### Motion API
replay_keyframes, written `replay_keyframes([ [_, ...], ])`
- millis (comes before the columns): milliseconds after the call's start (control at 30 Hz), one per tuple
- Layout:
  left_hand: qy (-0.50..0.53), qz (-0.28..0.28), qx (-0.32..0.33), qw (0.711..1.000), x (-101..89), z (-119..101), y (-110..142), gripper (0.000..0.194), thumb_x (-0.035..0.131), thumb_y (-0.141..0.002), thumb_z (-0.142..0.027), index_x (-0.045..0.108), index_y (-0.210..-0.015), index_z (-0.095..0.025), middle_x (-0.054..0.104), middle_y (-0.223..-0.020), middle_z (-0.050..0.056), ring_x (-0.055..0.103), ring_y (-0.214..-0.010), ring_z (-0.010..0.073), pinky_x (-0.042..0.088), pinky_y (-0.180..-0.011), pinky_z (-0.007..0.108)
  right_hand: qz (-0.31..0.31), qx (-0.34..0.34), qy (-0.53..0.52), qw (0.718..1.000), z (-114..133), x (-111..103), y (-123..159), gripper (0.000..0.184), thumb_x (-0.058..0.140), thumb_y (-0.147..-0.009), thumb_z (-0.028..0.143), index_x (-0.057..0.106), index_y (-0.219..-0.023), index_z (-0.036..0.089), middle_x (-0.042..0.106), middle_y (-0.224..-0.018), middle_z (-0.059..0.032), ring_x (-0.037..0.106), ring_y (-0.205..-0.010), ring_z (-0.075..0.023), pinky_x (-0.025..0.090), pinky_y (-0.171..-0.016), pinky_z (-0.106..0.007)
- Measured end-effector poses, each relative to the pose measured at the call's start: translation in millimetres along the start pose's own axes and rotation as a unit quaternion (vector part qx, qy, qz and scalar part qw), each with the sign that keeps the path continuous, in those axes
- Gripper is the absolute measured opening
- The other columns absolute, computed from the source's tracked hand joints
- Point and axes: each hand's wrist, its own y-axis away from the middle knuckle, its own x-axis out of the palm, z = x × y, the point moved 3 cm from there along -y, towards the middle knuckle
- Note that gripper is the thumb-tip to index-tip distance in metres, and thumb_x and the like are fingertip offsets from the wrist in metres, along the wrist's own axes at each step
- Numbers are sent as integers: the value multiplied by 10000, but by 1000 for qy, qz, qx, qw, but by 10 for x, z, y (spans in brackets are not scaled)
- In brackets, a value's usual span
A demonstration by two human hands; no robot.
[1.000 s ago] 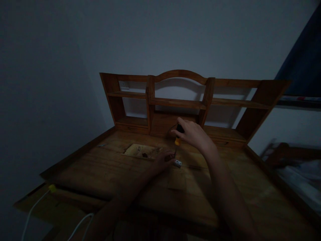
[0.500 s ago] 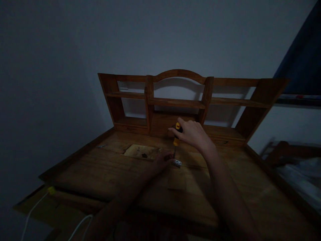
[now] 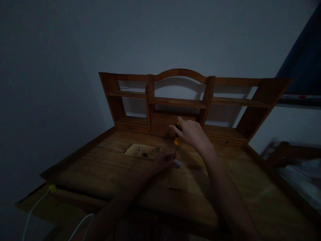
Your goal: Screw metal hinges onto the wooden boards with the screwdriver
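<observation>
My right hand is closed round the yellow and black handle of a screwdriver, which stands nearly upright with its shaft pointing down. Low on the desk, my left hand pinches a small pale metal piece with holes in it; its exact kind is too small and dark to make out. The screwdriver's tip comes down beside the left fingertips at this piece, and the exact contact point is hidden. Both hands are over the middle of the wooden desk.
A wooden shelf unit stands along the desk's back edge. Left of my hands is a light, worn rectangular patch. A small thin object lies at the far left. A white cable hangs by the yellow piece at the front left.
The right hand has turned slightly on the screwdriver handle, covering more of its top. The metal piece looks slightly turned at the left fingertips. The view has shifted a little.
</observation>
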Motion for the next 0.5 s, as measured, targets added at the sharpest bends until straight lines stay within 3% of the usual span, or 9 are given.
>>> replay_keyframes([
  [133, 1, 10, 16, 1000, 2, -14, 6, 445, 813, -745, -372, 670, -1143, -232, 698, -1088, 38, 638, -1024, 222, 501, -929, 364, 36, -49, -116, 991, -33, -31, 18, 278, 499, -926, 353, 542, -1148, 192, 679, -1060, -93, 634, -920, -231, 429, -780, -320],
  [233, -8, 21, 22, 999, 19, 19, -2, 452, 824, -732, -354, 674, -1136, -218, 699, -1079, 48, 636, -1027, 233, 494, -937, 375, 62, -83, -183, 978, -84, -87, 41, 330, 515, -900, 265, 517, -1226, 216, 670, -1090, -60, 628, -938, -201, 431, -798, -294],
  [333, -13, 15, 26, 999, 35, 79, -7, 425, 805, -753, -338, 664, -1132, -210, 693, -1095, 55, 633, -1036, 233, 490, -944, 378, 48, -71, -146, 986, -78, -80, 30, 233, 500, -950, 355, 538, -1127, 209, 689, -1012, -71, 642, -910, -216, 425, -764, -298],
  [500, -20, 5, 29, 999, 61, 160, -12, 464, 778, -772, -275, 617, -1204, -220, 687, -1127, 43, 633, -1048, 218, 487, -964, 374, 12, -7, -2, 1000, -21, -34, 5, 389, 426, -965, 552, 550, -1037, 192, 701, -883, -110, 663, -838, -290, 413, -707, -346],
])
